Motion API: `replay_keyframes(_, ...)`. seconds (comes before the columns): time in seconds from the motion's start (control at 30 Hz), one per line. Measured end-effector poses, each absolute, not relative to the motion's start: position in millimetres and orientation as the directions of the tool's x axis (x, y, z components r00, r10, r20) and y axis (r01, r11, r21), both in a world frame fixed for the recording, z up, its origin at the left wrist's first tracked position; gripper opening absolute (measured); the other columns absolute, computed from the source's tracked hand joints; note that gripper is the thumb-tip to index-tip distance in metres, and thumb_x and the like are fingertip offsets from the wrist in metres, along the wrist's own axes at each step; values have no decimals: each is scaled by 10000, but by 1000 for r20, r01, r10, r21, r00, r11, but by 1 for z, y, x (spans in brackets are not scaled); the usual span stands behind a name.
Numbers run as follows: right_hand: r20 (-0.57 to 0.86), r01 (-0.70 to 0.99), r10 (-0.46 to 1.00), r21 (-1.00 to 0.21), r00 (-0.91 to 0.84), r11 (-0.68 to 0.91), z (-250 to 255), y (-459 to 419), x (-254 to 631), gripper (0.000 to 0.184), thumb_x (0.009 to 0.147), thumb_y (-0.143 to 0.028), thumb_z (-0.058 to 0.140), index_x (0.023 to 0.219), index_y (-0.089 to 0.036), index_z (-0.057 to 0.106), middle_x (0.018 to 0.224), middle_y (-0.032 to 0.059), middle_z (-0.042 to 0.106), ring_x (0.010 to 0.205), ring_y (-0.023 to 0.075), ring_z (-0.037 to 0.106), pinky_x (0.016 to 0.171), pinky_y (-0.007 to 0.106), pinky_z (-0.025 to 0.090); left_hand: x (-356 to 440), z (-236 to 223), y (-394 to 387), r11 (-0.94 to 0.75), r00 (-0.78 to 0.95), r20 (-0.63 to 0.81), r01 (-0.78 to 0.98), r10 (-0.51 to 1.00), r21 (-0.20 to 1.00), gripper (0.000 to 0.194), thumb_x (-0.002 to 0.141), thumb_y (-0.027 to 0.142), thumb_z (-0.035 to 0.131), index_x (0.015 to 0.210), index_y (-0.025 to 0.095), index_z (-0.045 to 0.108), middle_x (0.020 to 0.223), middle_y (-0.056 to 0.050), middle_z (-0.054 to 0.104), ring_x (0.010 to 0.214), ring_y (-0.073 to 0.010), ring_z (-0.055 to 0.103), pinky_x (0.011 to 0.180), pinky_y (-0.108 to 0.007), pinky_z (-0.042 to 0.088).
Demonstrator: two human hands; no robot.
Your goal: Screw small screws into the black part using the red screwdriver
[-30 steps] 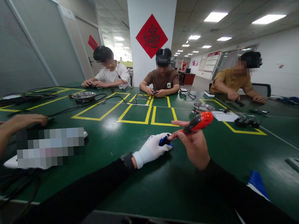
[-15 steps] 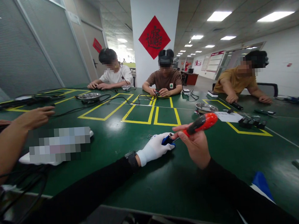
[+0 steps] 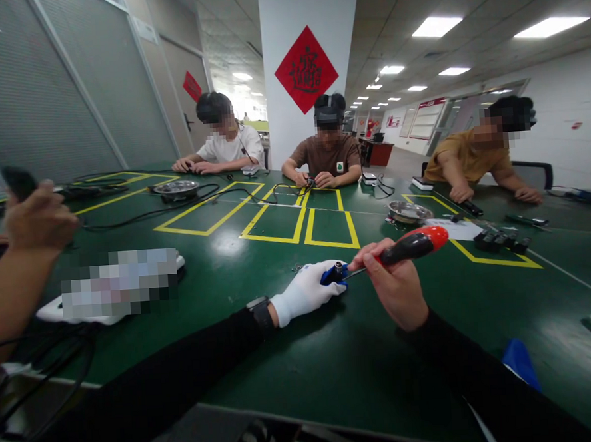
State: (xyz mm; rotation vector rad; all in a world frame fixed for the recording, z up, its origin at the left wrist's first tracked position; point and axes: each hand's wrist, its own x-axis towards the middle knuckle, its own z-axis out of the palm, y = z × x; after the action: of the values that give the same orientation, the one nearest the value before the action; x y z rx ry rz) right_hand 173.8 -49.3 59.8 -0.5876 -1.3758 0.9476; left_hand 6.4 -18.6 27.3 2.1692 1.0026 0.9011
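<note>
My left hand [image 3: 310, 291], in a white glove with blue fingertips, is closed around a small black part [image 3: 335, 272] with a shiny round metal end. It rests low over the green table, and the glove covers most of the part. Bare, my right hand [image 3: 397, 288] grips a screwdriver [image 3: 412, 244] with a red and black handle. The screwdriver's thin shaft points left toward the black part. Whether its tip touches the part is hidden at the gloved fingers. A few tiny metal bits [image 3: 296, 268] lie just behind the glove.
A white device [image 3: 109, 286] stands at the left beside a co-worker's arm [image 3: 14, 285]. Several black blocks [image 3: 501, 240] and a metal bowl [image 3: 409, 211] are at the right. A blue-and-white glove [image 3: 520, 364] lies near my right forearm. Three people sit across the table.
My right hand and the screwdriver have moved right, a little away from the gloved hand, showing more shaft. At the left, the co-worker's hand has risen with a dark object.
</note>
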Motion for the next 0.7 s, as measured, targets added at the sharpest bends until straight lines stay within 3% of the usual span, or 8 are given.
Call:
replay_keyframes(0.07, 538, -248, 842, -821, -33, 514, 59, -51, 170, 103, 839, -241, 599, 890, -245, 510, 708, -55, 536, 587, 107, 545, 702, 314, 490, 6, 28, -19, -547, 491, 326, 420, 808, 724, 336, 775, 322, 611, 1084, 191, 621, 1008, -25, 683, 889, -193, 626, 837, -278, 466)
replay_keyframes(0.13, 521, -276, 853, -823, -17, 497, 60, -54, 168, 168, 866, -263, 544, 1031, -261, 508, 739, -49, 518, 592, 107, 537, 706, 317, 500, 6, 28, -19, -549, 491, 326, 426, 808, 719, 316, 777, 326, 607, 1061, 189, 627, 981, -23, 684, 867, -190, 625, 819, -275, 469)
replay_keyframes(0.23, 530, -231, 847, -830, -43, 508, 64, -58, 167, 346, 880, -269, 507, 1221, -283, 452, 1043, 13, 564, 744, 135, 620, 834, 378, 498, 6, 28, -19, -558, 486, 340, 427, 805, 712, 291, 781, 328, 601, 1035, 189, 631, 946, -17, 685, 834, -187, 624, 794, -274, 471)
replay_keyframes(0.3, 545, -169, 836, -832, -73, 528, 65, -60, 168, 397, 869, -260, 539, 1253, -282, 441, 1273, 56, 503, 823, 154, 650, 898, 409, 479, 7, 27, -19, -566, 491, 344, 430, 800, 703, 288, 784, 330, 598, 1032, 190, 633, 938, -18, 687, 818, -187, 625, 791, -280, 471)
replay_keyframes(0.37, 551, -139, 830, -832, -88, 537, 66, -59, 170, 377, 851, -255, 582, 1211, -257, 472, 1347, 85, 471, 836, 163, 662, 904, 424, 481, 7, 26, -19, -566, 493, 339, 439, 801, 698, 292, 786, 333, 597, 1036, 189, 636, 926, -18, 690, 806, -188, 628, 787, -285, 474)
replay_keyframes(0.47, 570, -133, 817, -820, -88, 557, 64, -54, 174, 193, 835, -241, 616, 1006, -224, 528, 1046, 42, 641, 717, 142, 654, 820, 391, 516, 8, 25, -19, -560, 488, 337, 439, 805, 703, 314, 785, 334, 600, 1064, 192, 628, 958, -20, 690, 845, -191, 633, 807, -286, 472)
replay_keyframes(0.57, 599, -163, 794, -798, -107, 580, 61, -51, 177, 84, 862, -260, 578, 876, -237, 499, 695, -56, 567, 550, 106, 570, 707, 338, 523, 9, 26, -21, -554, 475, 340, 443, 812, 704, 326, 783, 327, 604, 1079, 192, 624, 1020, -27, 685, 911, -197, 627, 849, -285, 464)
replay_keyframes(0.7, 584, -140, 797, -812, -157, 567, 62, -55, 179, 145, 878, -331, 538, 992, -248, 504, 879, -3, 594, 681, 135, 611, 789, 382, 514, 10, 28, -23, -553, 466, 341, 460, 817, 695, 339, 791, 323, 593, 1108, 204, 611, 1039, -28, 684, 915, -203, 628, 846, -291, 468)
